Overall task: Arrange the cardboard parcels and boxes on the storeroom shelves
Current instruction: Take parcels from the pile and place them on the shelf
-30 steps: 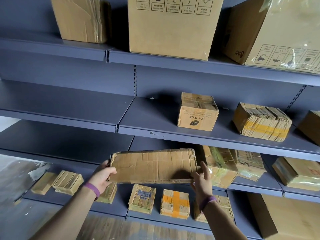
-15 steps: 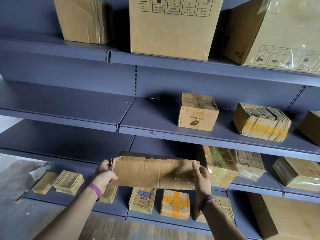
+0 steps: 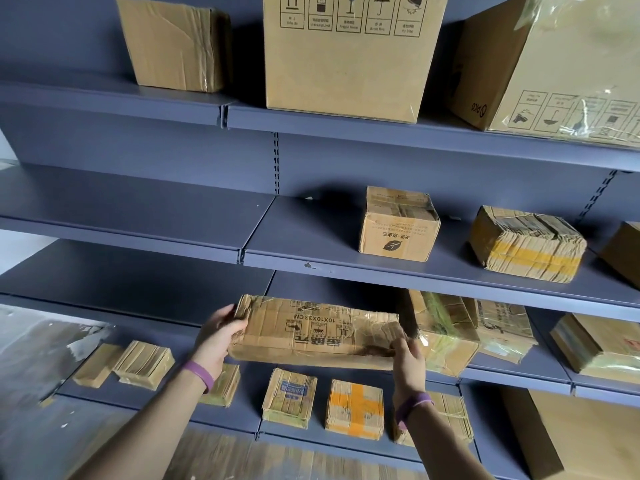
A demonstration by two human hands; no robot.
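We hold a long, dented cardboard box (image 3: pixel 317 336) by both ends, below and left of the leaf-printed box (image 3: pixel 398 225). Our left hand (image 3: pixel 218 341) has its fingers (image 3: pixel 227 311) curled round the left end, and our right hand (image 3: pixel 408 358) grasps the lower right corner.

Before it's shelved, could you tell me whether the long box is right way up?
Upside down: the size text printed on the long box reads inverted.

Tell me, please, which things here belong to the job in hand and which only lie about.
In hand: long cardboard box, held at its ends by left hand and right hand.
Lying about: leaf-print box, yellow-taped parcel, orange-cross parcel, large top-shelf box.
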